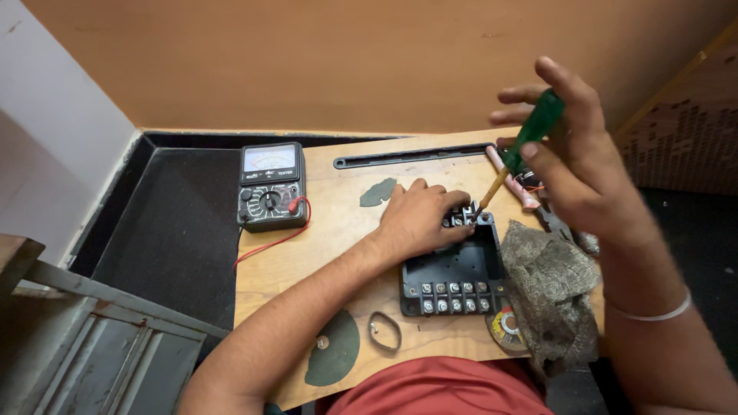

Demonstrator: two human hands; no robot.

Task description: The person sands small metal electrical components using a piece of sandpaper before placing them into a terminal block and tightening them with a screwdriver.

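Working a green-handled screwdriver [516, 156] into the far terminal row of a black terminal box [455, 273] lying near the middle of a wooden bench [338, 230].

The left hand [419, 217] presses flat on the box's far edge, steadying it; the right hand [573, 154] pinches the handle, tip angled down. An analogue multimeter [270, 186] sits well left, a grey rag [550, 288] just right.
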